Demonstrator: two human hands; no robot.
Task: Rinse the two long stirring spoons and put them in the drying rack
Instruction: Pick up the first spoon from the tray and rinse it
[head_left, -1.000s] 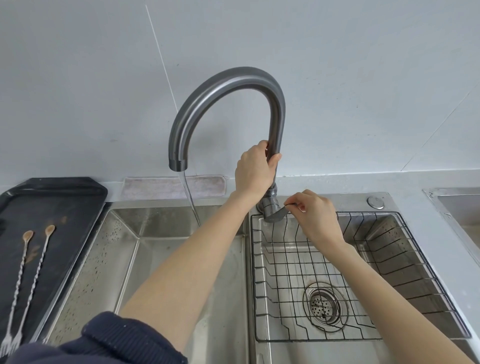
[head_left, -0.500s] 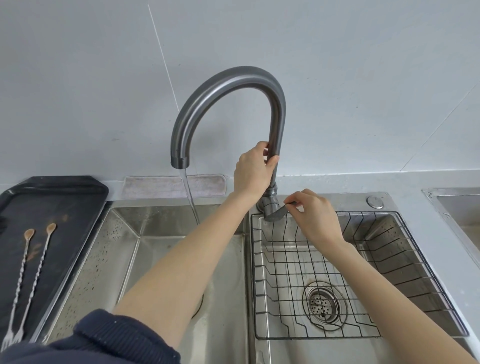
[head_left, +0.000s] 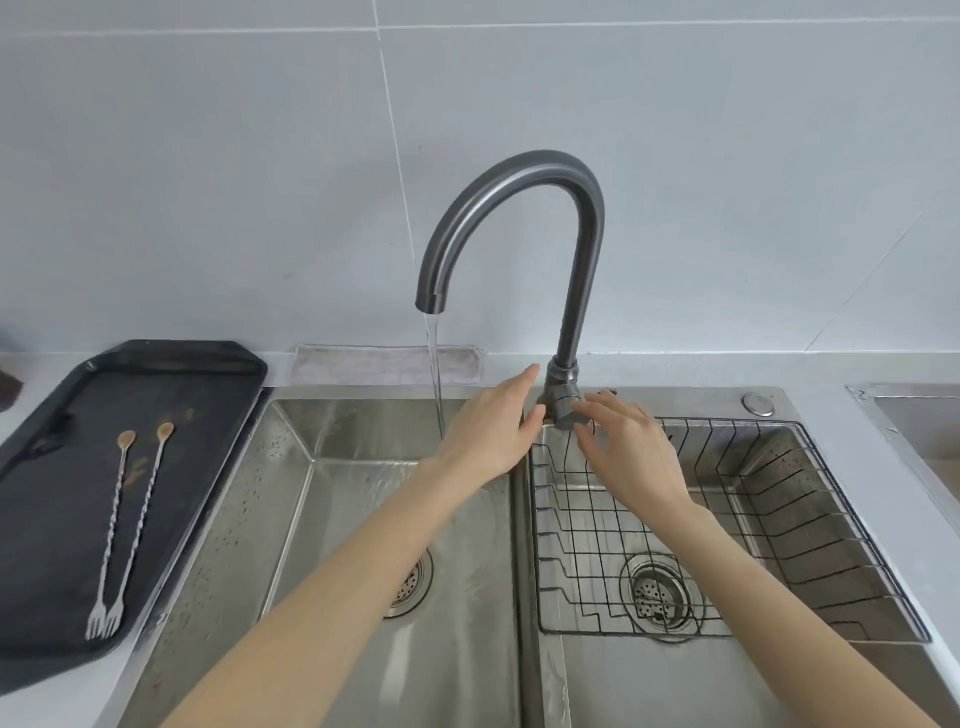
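Steel spoons (head_left: 120, 525), two, black tray (head_left: 62, 561)

Person, two bare forearms: no sleeves visible. Left hand (head_left: 491, 423) and right hand (head_left: 631, 452): no rings, watch, bracelets or gloves.

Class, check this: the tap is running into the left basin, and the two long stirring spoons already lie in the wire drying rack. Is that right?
Not quite. In the head view, the two stirring spoons lie on the black tray, not in the drying rack. The tap does run into the left basin.
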